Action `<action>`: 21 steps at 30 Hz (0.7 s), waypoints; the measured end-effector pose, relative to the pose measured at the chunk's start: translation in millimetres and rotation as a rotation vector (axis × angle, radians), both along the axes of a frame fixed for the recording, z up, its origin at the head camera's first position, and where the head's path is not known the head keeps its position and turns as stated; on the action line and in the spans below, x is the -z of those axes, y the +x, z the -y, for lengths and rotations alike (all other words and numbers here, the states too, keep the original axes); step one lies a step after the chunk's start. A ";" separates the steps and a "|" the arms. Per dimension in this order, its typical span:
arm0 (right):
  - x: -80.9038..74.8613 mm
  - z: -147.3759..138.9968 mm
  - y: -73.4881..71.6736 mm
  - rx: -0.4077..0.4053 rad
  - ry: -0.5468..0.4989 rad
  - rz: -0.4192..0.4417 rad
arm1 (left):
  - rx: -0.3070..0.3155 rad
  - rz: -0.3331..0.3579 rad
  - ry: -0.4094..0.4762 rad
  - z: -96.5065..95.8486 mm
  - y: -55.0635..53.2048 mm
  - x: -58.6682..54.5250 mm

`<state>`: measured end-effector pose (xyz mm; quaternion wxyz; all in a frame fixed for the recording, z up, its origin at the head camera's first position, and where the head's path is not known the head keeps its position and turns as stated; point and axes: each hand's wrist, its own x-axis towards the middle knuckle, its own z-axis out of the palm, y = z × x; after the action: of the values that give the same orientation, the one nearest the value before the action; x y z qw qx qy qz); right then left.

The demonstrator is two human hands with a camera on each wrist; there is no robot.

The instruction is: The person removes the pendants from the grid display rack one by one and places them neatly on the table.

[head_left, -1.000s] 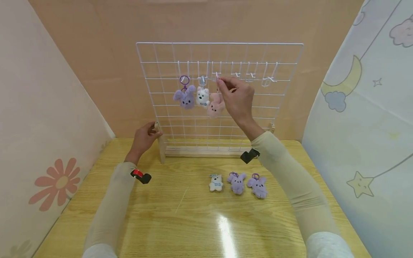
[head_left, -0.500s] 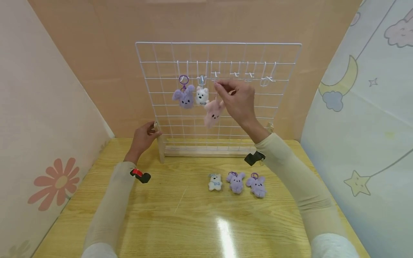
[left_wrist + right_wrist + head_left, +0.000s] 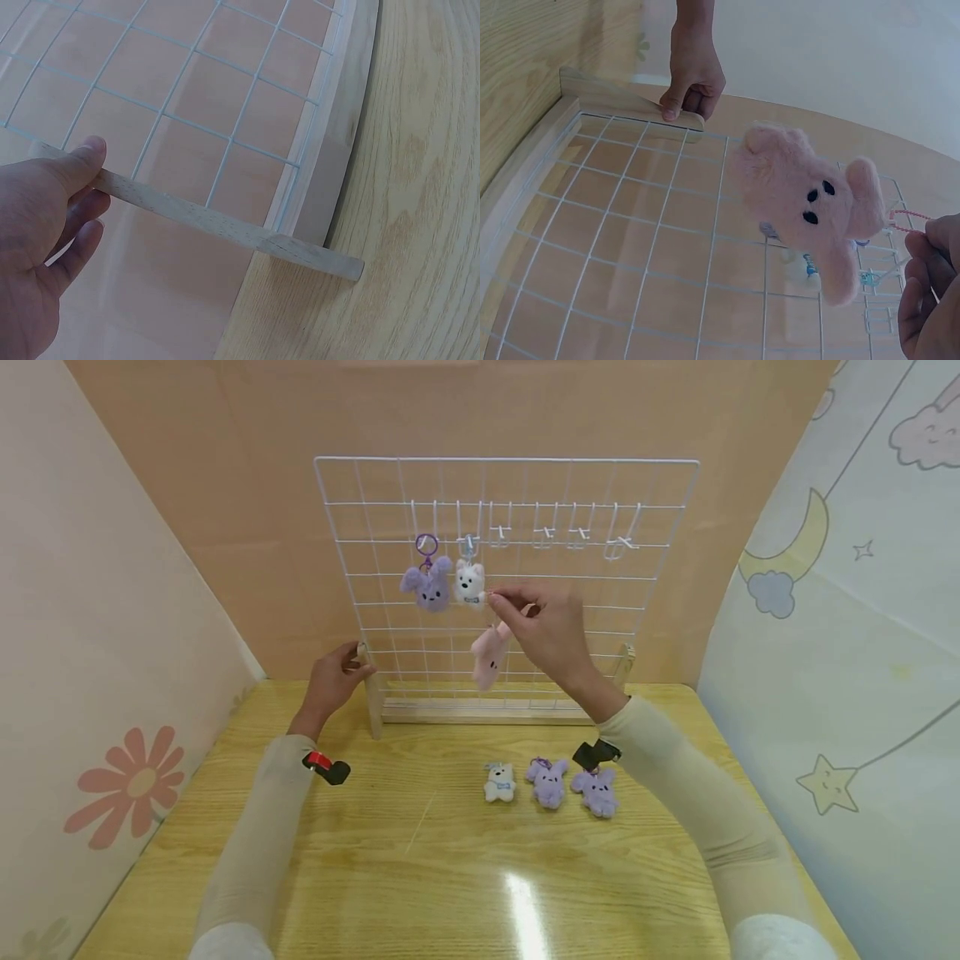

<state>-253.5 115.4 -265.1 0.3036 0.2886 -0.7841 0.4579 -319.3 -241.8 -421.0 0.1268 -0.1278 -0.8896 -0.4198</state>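
Note:
My right hand (image 3: pixel 551 627) pinches the thin pink cord of a pink plush bunny keychain (image 3: pixel 489 658), which dangles below the fingers in front of the wire grid rack (image 3: pixel 510 459). In the right wrist view the plush (image 3: pixel 795 187) shows its black eyes and nose, its cord (image 3: pixel 911 219) running to my fingertips. My left hand (image 3: pixel 335 683) grips the top of the rack's left wooden foot (image 3: pixel 373 697), with the thumb over the wood in the left wrist view. A purple bunny keychain (image 3: pixel 429 587) and a white dog keychain (image 3: pixel 470 585) hang from the rack's left hooks.
On the table (image 3: pixel 360 860), in front of the rack, lie a white dog keychain (image 3: pixel 499 782) and two purple bunny keychains (image 3: pixel 548 783). Several white hooks (image 3: pixel 577 533) without keychains line the rack's right part. Patterned panels (image 3: pixel 840 610) stand at both sides.
My right hand has drawn the pink bunny's cord off the third hook and lowered it, so the plush hangs lower and has turned. My left hand has stayed on the rack's foot.

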 end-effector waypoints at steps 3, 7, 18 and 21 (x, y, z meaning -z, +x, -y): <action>7.5 -0.2 4.5 -0.010 0.008 0.000 | -0.003 0.005 0.005 0.0 -0.8 0.2; 18.5 -1.2 10.0 -0.026 0.009 0.005 | -0.005 0.002 0.000 -0.1 -1.6 0.5; 58.0 -3.0 17.6 -0.116 0.023 0.060 | -0.004 -0.002 -0.005 -0.3 -2.5 1.4; 68.8 -3.2 19.3 -0.129 0.044 0.071 | -0.003 -0.005 -0.006 -0.5 -3.0 1.7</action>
<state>-234.2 118.6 -333.8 0.2390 0.3284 -0.7842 0.4692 -322.3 -241.3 -422.7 0.1290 -0.1279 -0.8907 -0.4167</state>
